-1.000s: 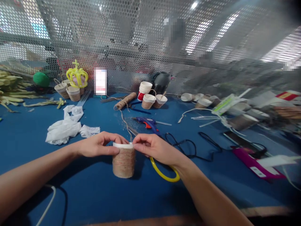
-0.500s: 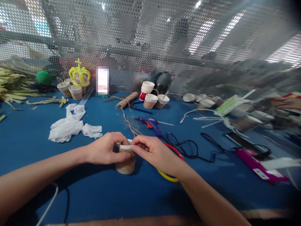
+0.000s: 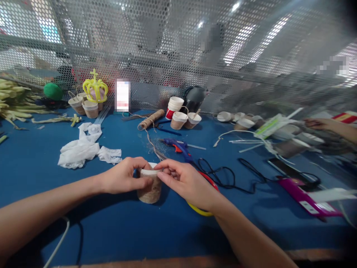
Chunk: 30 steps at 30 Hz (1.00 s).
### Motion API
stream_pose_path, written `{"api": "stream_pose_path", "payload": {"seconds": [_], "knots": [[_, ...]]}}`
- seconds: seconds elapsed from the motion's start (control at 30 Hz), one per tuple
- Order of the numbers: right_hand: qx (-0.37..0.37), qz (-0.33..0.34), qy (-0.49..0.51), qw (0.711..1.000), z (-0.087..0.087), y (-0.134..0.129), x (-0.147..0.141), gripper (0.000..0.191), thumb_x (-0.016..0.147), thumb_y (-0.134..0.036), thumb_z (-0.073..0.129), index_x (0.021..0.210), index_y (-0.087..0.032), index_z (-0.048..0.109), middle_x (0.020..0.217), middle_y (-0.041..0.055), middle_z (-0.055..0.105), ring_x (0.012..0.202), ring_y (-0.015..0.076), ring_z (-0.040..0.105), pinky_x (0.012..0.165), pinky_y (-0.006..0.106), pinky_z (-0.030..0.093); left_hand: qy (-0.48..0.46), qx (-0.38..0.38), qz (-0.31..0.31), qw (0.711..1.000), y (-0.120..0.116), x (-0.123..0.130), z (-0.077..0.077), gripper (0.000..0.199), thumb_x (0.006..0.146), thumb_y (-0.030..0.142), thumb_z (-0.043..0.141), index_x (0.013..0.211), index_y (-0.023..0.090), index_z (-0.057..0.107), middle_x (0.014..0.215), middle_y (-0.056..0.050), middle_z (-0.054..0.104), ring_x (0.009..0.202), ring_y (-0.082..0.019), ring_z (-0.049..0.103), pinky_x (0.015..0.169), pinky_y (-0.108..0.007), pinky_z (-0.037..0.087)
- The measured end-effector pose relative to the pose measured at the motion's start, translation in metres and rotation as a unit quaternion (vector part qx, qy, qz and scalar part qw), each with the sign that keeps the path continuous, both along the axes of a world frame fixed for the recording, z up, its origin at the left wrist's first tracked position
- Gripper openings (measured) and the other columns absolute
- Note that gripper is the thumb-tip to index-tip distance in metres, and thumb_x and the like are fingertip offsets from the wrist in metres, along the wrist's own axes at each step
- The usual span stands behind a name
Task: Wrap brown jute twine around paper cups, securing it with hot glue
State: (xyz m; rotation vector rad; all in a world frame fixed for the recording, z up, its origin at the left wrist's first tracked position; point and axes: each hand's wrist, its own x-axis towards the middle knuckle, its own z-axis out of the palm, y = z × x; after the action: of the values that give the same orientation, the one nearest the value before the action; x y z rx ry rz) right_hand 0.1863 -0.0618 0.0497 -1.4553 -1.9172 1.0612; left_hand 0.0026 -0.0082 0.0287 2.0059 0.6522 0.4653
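Observation:
A small paper cup (image 3: 150, 191) wrapped in brown twine, with a white rim, stands on the blue table. My left hand (image 3: 126, 176) grips it from the left, fingers inside the rim and thumb on the outer wall. At the right of the rim, my right hand (image 3: 181, 178) pinches with thumb and index finger. A strand of twine (image 3: 151, 143) leads from the twine roll (image 3: 151, 119) down to these fingertips, which hide its end. Behind the right hand lie scissors with a red and yellow handle (image 3: 202, 211), partly covered by the wrist.
A blue glue gun (image 3: 178, 146) with a black cord lies beyond my hands. Crumpled white cloth (image 3: 78, 152) is at left. More wrapped cups (image 3: 178, 121) and a yellow crown (image 3: 95, 89) stand by the mesh screen. At right are a purple case (image 3: 302, 195) and a co-worker's hand (image 3: 316, 123).
The cup has shifted slightly up and turned a little between my hands. My right fingertips stay by the rim. The co-worker's hand at the right has moved left.

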Motion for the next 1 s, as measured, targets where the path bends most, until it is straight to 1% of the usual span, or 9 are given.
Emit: {"api": "stream_pose_path", "payload": {"seconds": [0.13, 0.23, 0.47, 0.6, 0.7, 0.83, 0.9, 0.97, 1.0], "knots": [[0.007, 0.004, 0.0, 1.0, -0.001, 0.001, 0.001, 0.016, 0.083, -0.028, 0.047, 0.092, -0.019, 0.057, 0.074, -0.0001, 0.058, 0.064, 0.0106, 0.049, 0.058, 0.023, 0.039, -0.005, -0.005, 0.006, 1.0, 0.0, 0.001, -0.002, 0.011, 0.074, 0.022, 0.051, 0.074, 0.013, 0.055, 0.082, -0.004, 0.06, 0.074, -0.014, 0.056, 0.071, -0.025, 0.045], [0.008, 0.003, -0.022, 1.0, -0.001, 0.001, 0.0, 0.015, 0.084, -0.028, 0.046, 0.086, -0.017, 0.056, 0.072, -0.0003, 0.057, 0.063, 0.0103, 0.049, 0.058, 0.023, 0.039, 0.0, -0.001, 0.009, 1.0, 0.001, 0.001, -0.003, 0.011, 0.073, 0.022, 0.05, 0.074, 0.013, 0.055, 0.082, -0.004, 0.06, 0.074, -0.015, 0.056, 0.071, -0.026, 0.045], [0.028, 0.013, -0.05, 0.998, 0.001, -0.001, -0.004, 0.014, 0.085, -0.025, 0.043, 0.083, -0.018, 0.055, 0.067, -0.0015, 0.056, 0.058, 0.0093, 0.047, 0.052, 0.021, 0.037, 0.024, 0.063, 0.033, 0.997, -0.004, 0.004, 0.004, 0.012, 0.072, 0.025, 0.053, 0.073, 0.013, 0.055, 0.071, -0.001, 0.058, 0.066, -0.013, 0.053, 0.062, -0.023, 0.042], [0.055, 0.026, -0.079, 0.995, 0.0, -0.002, -0.006, 0.014, 0.085, -0.025, 0.044, 0.08, -0.018, 0.055, 0.066, -0.002, 0.056, 0.057, 0.009, 0.047, 0.054, 0.021, 0.037, 0.023, 0.056, 0.044, 0.997, -0.006, 0.006, 0.006, 0.007, 0.071, 0.019, 0.051, 0.069, 0.013, 0.055, 0.067, 0.0, 0.058, 0.061, -0.011, 0.052, 0.057, -0.021, 0.041], [0.07, 0.033, -0.085, 0.993, 0.002, -0.003, -0.008, 0.015, 0.085, -0.027, 0.044, 0.079, -0.019, 0.054, 0.067, -0.0016, 0.056, 0.058, 0.0093, 0.048, 0.055, 0.021, 0.038, 0.038, 0.046, 0.054, 0.997, -0.007, 0.006, 0.007, 0.008, 0.071, 0.019, 0.051, 0.069, 0.013, 0.056, 0.064, 0.0, 0.057, 0.056, -0.01, 0.05, 0.053, -0.02, 0.039], [0.084, 0.03, -0.085, 0.992, 0.003, -0.004, -0.011, 0.016, 0.086, -0.027, 0.043, 0.078, -0.018, 0.054, 0.072, 0.0, 0.059, 0.061, 0.0098, 0.051, 0.058, 0.022, 0.04, 0.044, 0.046, 0.065, 0.996, -0.009, 0.006, 0.009, 0.008, 0.07, 0.019, 0.051, 0.067, 0.013, 0.056, 0.063, 0.001, 0.056, 0.056, -0.01, 0.048, 0.052, -0.019, 0.038], [0.087, 0.026, -0.086, 0.992, 0.002, -0.005, -0.01, 0.014, 0.085, -0.026, 0.044, 0.081, -0.018, 0.055, 0.071, 0.0002, 0.059, 0.061, 0.0103, 0.052, 0.058, 0.022, 0.04, 0.038, 0.041, 0.064, 0.996, -0.01, 0.006, 0.01, 0.008, 0.07, 0.02, 0.051, 0.067, 0.013, 0.054, 0.062, 0.002, 0.055, 0.057, -0.009, 0.048, 0.053, -0.019, 0.038], [0.095, 0.017, -0.091, 0.991, 0.001, -0.005, -0.009, 0.012, 0.083, -0.025, 0.048, 0.09, -0.019, 0.055, 0.071, 0.0001, 0.059, 0.062, 0.0107, 0.052, 0.058, 0.022, 0.041, 0.031, 0.017, 0.059, 0.998, -0.01, 0.005, 0.011, 0.009, 0.071, 0.021, 0.05, 0.065, 0.014, 0.051, 0.061, 0.003, 0.054, 0.056, -0.009, 0.047, 0.054, -0.019, 0.038], [0.101, 0.01, -0.094, 0.99, 0.001, -0.005, -0.008, 0.015, 0.081, -0.024, 0.05, 0.095, -0.019, 0.055, 0.073, 0.0001, 0.059, 0.062, 0.0108, 0.052, 0.058, 0.023, 0.041, 0.027, 0.0, 0.056, 0.998, -0.009, 0.005, 0.011, 0.009, 0.071, 0.021, 0.05, 0.065, 0.014, 0.051, 0.06, 0.003, 0.053, 0.056, -0.009, 0.047, 0.055, -0.019, 0.039]]}}
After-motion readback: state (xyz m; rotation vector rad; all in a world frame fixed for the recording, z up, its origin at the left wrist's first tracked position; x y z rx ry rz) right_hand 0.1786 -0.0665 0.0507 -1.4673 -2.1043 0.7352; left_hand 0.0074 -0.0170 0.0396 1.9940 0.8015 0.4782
